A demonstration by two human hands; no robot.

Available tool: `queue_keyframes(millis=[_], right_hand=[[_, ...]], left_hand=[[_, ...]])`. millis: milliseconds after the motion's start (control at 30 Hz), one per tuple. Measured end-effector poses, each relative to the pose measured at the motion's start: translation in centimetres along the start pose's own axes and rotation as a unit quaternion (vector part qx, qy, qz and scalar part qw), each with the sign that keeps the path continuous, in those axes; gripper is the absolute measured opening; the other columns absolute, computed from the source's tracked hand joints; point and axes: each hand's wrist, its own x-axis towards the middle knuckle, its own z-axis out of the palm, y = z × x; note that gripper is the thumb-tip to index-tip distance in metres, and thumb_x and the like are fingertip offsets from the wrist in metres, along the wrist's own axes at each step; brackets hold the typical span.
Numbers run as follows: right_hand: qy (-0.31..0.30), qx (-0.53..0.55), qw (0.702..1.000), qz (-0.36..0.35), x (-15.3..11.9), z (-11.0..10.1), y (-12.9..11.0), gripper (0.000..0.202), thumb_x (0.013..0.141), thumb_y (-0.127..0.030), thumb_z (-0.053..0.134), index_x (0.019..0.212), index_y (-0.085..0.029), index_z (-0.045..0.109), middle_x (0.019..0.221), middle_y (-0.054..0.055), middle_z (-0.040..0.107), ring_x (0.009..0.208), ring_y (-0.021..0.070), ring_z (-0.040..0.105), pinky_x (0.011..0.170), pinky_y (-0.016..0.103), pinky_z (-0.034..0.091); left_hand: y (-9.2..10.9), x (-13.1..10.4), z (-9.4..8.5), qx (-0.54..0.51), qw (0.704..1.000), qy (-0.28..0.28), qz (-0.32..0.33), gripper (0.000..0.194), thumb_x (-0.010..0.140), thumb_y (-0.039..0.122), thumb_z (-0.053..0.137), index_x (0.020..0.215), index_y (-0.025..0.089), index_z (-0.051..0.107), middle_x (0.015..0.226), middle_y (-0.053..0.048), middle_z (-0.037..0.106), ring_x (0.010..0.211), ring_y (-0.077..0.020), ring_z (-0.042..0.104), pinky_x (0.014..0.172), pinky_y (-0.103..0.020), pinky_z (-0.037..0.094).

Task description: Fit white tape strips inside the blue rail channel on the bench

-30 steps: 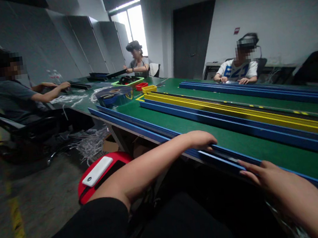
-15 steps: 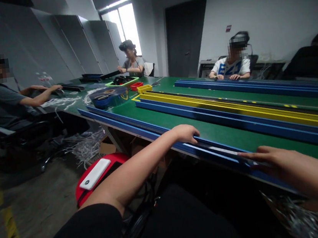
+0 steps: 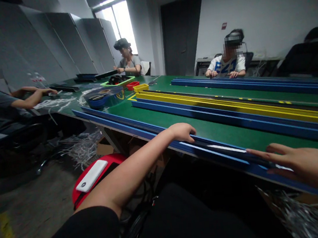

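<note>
A long blue channel rail runs along the near edge of the green table, its dark inner groove facing up. My left hand is closed over the rail near its middle, with thumb and fingertips at the groove. Farther right, my right hand lies over the same rail with fingers stretched out, the index fingertip touching the groove. Between the two hands a shiny white streak shows in the groove; whether it is a strip or a reflection I cannot tell.
Beyond lie a yellow rail and another blue rail on the green table. Small red and yellow bins stand behind. A white phone rests on a red stool. Three co-workers sit around the table.
My right hand has slid to the right along the rail, its fingers more spread. My left hand stays at about the same place on the rail. The view has shifted slightly.
</note>
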Motion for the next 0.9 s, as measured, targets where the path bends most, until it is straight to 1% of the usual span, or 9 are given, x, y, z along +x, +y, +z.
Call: queue_keyframes(millis=[67, 167, 267, 333, 400, 500, 633, 767, 900], right_hand=[[0.004, -0.009, 1.000, -0.004, 0.0, 0.6, 0.3, 0.056, 0.095, -0.045, 0.033, 0.150, -0.050, 0.025, 0.115, 0.010, 0.061, 0.069, 0.0214, 0.068, 0.060, 0.037, 0.054], [0.012, -0.022, 1.000, -0.011, 0.3, 1.1, 0.6, 0.053, 0.096, -0.051, 0.028, 0.149, -0.050, 0.029, 0.115, 0.011, 0.060, 0.069, 0.0208, 0.068, 0.060, 0.036, 0.054], [0.019, -0.040, 0.999, -0.016, 0.7, 1.2, 0.5, 0.052, 0.097, -0.053, 0.026, 0.149, -0.050, 0.030, 0.113, 0.012, 0.062, 0.069, 0.0209, 0.068, 0.058, 0.035, 0.054], [0.020, -0.061, 0.998, -0.016, 1.1, 1.3, 0.5, 0.052, 0.096, -0.054, 0.027, 0.148, -0.051, 0.031, 0.109, 0.012, 0.063, 0.063, 0.0212, 0.067, 0.053, 0.034, 0.052], [0.027, -0.084, 0.996, -0.019, 1.4, 1.5, 0.5, 0.053, 0.095, -0.055, 0.030, 0.147, -0.050, 0.034, 0.110, 0.013, 0.064, 0.061, 0.0221, 0.067, 0.050, 0.035, 0.051], [0.032, -0.103, 0.994, -0.025, 1.7, 1.8, 0.4, 0.054, 0.092, -0.057, 0.036, 0.145, -0.049, 0.040, 0.117, 0.015, 0.064, 0.063, 0.0253, 0.068, 0.053, 0.039, 0.053], [0.025, -0.100, 0.995, -0.014, 1.8, 2.2, -0.1, 0.053, 0.091, -0.052, 0.039, 0.144, -0.047, 0.043, 0.118, 0.016, 0.065, 0.066, 0.0281, 0.069, 0.055, 0.040, 0.053], [0.047, -0.119, 0.992, -0.014, 2.0, 2.7, -0.7, 0.052, 0.089, -0.047, 0.041, 0.140, -0.041, 0.053, 0.117, 0.018, 0.065, 0.066, 0.0299, 0.067, 0.052, 0.042, 0.050], [0.053, -0.116, 0.992, -0.017, 2.3, 2.9, -1.3, 0.048, 0.087, -0.039, 0.042, 0.131, -0.037, 0.061, 0.113, 0.017, 0.066, 0.062, 0.0284, 0.064, 0.052, 0.041, 0.046]], left_hand=[[0.0, 0.0, 0.0, 0.000, 1.000, -0.001, -0.004, 0.033, 0.072, 0.044, 0.064, 0.099, 0.028, 0.073, 0.092, 0.000, 0.073, 0.079, -0.0177, 0.064, 0.055, -0.026, 0.034], [0.0, 0.0, 0.0, -0.004, 1.000, 0.002, -0.003, 0.034, 0.071, 0.045, 0.064, 0.099, 0.028, 0.073, 0.091, 0.000, 0.073, 0.078, -0.0177, 0.063, 0.055, -0.026, 0.034], [-0.2, 0.1, 0.1, -0.005, 1.000, 0.009, 0.002, 0.034, 0.071, 0.046, 0.063, 0.098, 0.028, 0.072, 0.090, 0.000, 0.073, 0.077, -0.0175, 0.062, 0.054, -0.027, 0.033], [-0.2, 0.1, 0.2, -0.003, 1.000, 0.011, 0.003, 0.034, 0.071, 0.046, 0.063, 0.098, 0.028, 0.072, 0.090, 0.000, 0.073, 0.077, -0.0176, 0.062, 0.054, -0.027, 0.033], [-0.2, 0.1, 0.2, -0.002, 1.000, 0.010, 0.000, 0.034, 0.071, 0.047, 0.063, 0.098, 0.028, 0.072, 0.092, 0.000, 0.073, 0.079, -0.0177, 0.063, 0.055, -0.026, 0.034], [-0.2, 0.1, 0.2, -0.004, 1.000, 0.008, -0.003, 0.034, 0.071, 0.046, 0.064, 0.099, 0.028, 0.072, 0.095, 0.000, 0.073, 0.081, -0.0177, 0.063, 0.057, -0.026, 0.035], [-0.1, 0.1, 0.2, -0.002, 1.000, 0.006, 0.001, 0.034, 0.072, 0.045, 0.063, 0.100, 0.028, 0.071, 0.094, 0.000, 0.073, 0.082, -0.0178, 0.064, 0.057, -0.026, 0.036], [-0.1, 0.2, 0.2, 0.001, 1.000, -0.001, -0.007, 0.037, 0.072, 0.047, 0.065, 0.102, 0.028, 0.071, 0.097, 0.000, 0.073, 0.084, -0.0186, 0.065, 0.057, -0.027, 0.036], [0.0, 0.1, 0.1, -0.001, 1.000, 0.000, -0.011, 0.038, 0.072, 0.047, 0.065, 0.103, 0.027, 0.071, 0.099, -0.001, 0.073, 0.086, -0.0188, 0.065, 0.059, -0.026, 0.037]])
